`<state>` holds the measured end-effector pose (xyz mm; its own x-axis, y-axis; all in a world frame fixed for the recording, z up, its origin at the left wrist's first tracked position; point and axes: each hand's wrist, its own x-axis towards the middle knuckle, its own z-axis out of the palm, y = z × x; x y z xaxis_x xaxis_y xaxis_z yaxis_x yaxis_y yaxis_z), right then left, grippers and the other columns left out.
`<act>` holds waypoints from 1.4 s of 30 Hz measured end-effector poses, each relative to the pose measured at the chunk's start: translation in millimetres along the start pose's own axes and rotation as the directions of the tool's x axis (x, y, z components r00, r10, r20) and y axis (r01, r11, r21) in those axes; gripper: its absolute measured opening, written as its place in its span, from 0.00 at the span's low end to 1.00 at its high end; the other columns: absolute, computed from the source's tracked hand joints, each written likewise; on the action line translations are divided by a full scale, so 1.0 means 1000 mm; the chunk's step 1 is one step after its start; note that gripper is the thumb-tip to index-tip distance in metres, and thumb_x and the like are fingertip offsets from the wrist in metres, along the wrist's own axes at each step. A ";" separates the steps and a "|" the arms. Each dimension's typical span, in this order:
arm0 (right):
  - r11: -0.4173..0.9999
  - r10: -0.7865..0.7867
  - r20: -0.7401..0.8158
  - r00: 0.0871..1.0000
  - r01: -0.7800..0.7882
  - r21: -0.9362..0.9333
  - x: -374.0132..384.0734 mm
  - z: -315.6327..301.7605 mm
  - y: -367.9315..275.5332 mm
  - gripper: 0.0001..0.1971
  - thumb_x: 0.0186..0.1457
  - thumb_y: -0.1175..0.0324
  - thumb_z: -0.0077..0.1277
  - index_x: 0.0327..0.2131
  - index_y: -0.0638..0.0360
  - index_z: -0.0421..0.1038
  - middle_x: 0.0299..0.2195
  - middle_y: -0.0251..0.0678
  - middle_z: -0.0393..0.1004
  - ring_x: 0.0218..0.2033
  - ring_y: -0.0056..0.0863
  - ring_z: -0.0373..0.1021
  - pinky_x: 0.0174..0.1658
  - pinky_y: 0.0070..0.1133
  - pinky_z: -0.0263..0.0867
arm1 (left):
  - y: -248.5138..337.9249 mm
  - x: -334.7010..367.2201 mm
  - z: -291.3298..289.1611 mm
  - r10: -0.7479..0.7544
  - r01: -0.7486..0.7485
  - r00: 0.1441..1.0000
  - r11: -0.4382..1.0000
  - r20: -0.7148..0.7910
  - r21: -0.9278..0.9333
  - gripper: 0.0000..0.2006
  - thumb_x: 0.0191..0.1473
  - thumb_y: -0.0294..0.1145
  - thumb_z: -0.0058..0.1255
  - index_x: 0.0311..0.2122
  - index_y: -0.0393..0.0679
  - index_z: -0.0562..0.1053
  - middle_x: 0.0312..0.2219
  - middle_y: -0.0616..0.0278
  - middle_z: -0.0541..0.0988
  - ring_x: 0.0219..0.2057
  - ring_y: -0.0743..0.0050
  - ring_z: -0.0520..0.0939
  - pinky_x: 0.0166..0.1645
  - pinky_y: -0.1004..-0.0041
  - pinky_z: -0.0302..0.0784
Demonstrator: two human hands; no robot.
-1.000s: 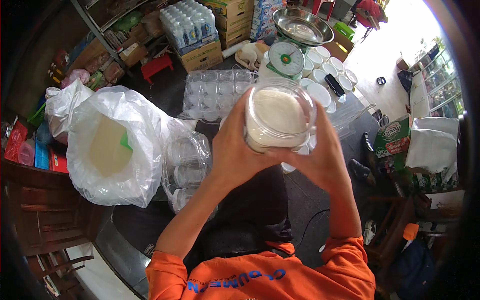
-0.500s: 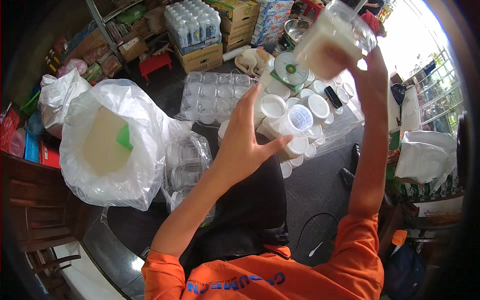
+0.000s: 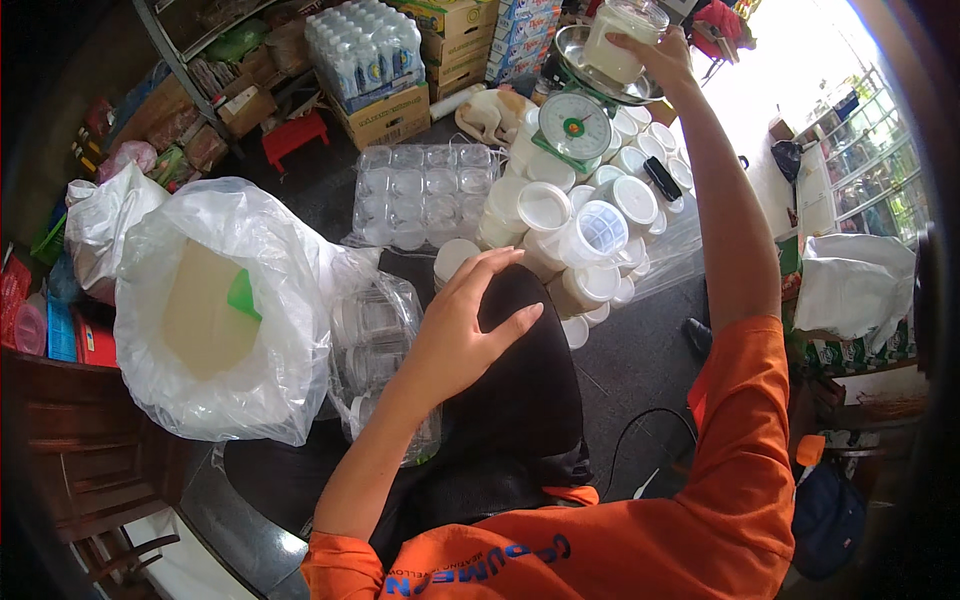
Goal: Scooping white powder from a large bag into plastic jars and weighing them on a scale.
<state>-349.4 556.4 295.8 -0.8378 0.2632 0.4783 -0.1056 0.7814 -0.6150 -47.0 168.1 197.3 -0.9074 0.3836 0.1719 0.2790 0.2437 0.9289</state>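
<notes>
Left hand: from my end of the feed, the bare left hand [image 3: 455, 335] is empty, fingers spread and thumb apart, over the black-trousered knee [image 3: 535, 320].
Open sack: to its left I have a cloudy white plastic sack [image 3: 150, 385] with pale contents and a green plastic piece [image 3: 242, 294] inside; plenty seems to remain.
Bagged jars: between sack and knee, a clear plastic bag holds see-through round jars [image 3: 370, 320]; they look empty, so I count them as unfilled.
Jar pack: farther out lies a wrapped block of clear plastic jars [image 3: 425, 190], which I also judge untouched.
Lidded tubs: beside it, a crowded cluster of round white-lidded tubs [image 3: 548, 205]; I read these as the finished share, though I cannot see into most. A black oblong object [image 3: 662, 178] lies on them.
Scale: beyond the near tubs stands a green scale with a round white dial [image 3: 574, 125] and a shiny steel pan [image 3: 578, 68].
Right hand and jar: the right hand [image 3: 660, 62] is clamped around a clear cylindrical jar of off-white contents [image 3: 612, 55], at the pan; I cannot tell whether it touches. It looks filled, its weighing not yet finished.
Far floor: a tan-and-white animal [image 3: 493, 115] lies curled near stacked cardboard boxes [image 3: 460, 50].
</notes>
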 end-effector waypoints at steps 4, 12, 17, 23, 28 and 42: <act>0.996 0.011 -0.019 1.000 -0.009 0.092 -0.002 0.007 0.013 0.52 0.37 0.45 0.79 0.55 0.74 0.63 0.48 0.52 0.79 0.49 0.39 0.79 0.52 0.32 0.76 | 0.000 0.002 -0.001 -0.014 0.014 1.000 1.000 0.013 -0.025 0.29 0.59 0.42 0.65 0.62 0.42 0.72 0.59 0.53 0.76 0.59 0.57 0.77 0.66 0.61 0.69; 1.000 0.022 0.113 0.993 -0.021 -0.013 -0.006 0.011 0.019 0.46 0.41 0.46 0.77 0.53 0.75 0.69 0.46 0.51 0.81 0.45 0.37 0.81 0.50 0.31 0.77 | 0.002 0.001 -0.004 -0.043 0.044 0.999 0.998 0.019 -0.041 0.27 0.60 0.41 0.63 0.62 0.42 0.72 0.57 0.54 0.76 0.58 0.60 0.78 0.66 0.62 0.69; 0.995 -0.007 0.039 0.999 0.003 0.102 0.007 0.011 0.047 0.39 0.45 0.47 0.75 0.50 0.72 0.77 0.45 0.45 0.82 0.43 0.34 0.82 0.48 0.30 0.77 | 0.002 0.003 0.000 -0.030 0.031 0.999 0.999 0.029 -0.042 0.27 0.61 0.40 0.63 0.62 0.43 0.72 0.57 0.55 0.77 0.58 0.61 0.78 0.66 0.63 0.70; 0.876 -0.036 0.180 0.983 -0.056 0.478 -0.035 0.018 -0.010 0.33 0.51 0.62 0.72 0.59 0.58 0.71 0.49 0.36 0.80 0.49 0.31 0.77 0.53 0.33 0.75 | -0.004 -0.004 -0.006 -0.054 0.053 0.998 0.997 -0.013 -0.052 0.25 0.62 0.41 0.62 0.61 0.42 0.73 0.55 0.56 0.77 0.57 0.63 0.78 0.65 0.64 0.70; 0.942 -0.213 -0.466 0.859 0.053 -0.332 0.000 -0.038 0.058 0.42 0.53 0.56 0.72 0.66 0.61 0.62 0.61 0.47 0.70 0.61 0.37 0.68 0.56 0.34 0.72 | 0.001 0.003 0.007 0.006 -0.005 1.000 0.992 0.001 -0.126 0.25 0.63 0.41 0.61 0.61 0.42 0.73 0.55 0.56 0.78 0.56 0.64 0.79 0.65 0.65 0.71; 0.864 -0.475 0.195 0.858 0.414 0.286 -0.225 -0.006 -0.196 0.09 0.51 0.82 0.67 0.34 0.61 0.78 0.37 0.32 0.76 0.42 0.21 0.71 0.49 0.24 0.69 | 0.020 -0.069 -0.115 0.047 -0.063 0.952 0.997 -0.301 -0.044 0.15 0.70 0.40 0.52 0.52 0.40 0.79 0.40 0.60 0.85 0.42 0.74 0.84 0.45 0.73 0.78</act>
<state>-137.5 347.1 312.5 -0.7732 -0.2561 0.5802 -0.5911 0.6225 -0.5130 -14.7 43.7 241.5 -0.9458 0.1087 0.3059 0.3213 0.1795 0.9298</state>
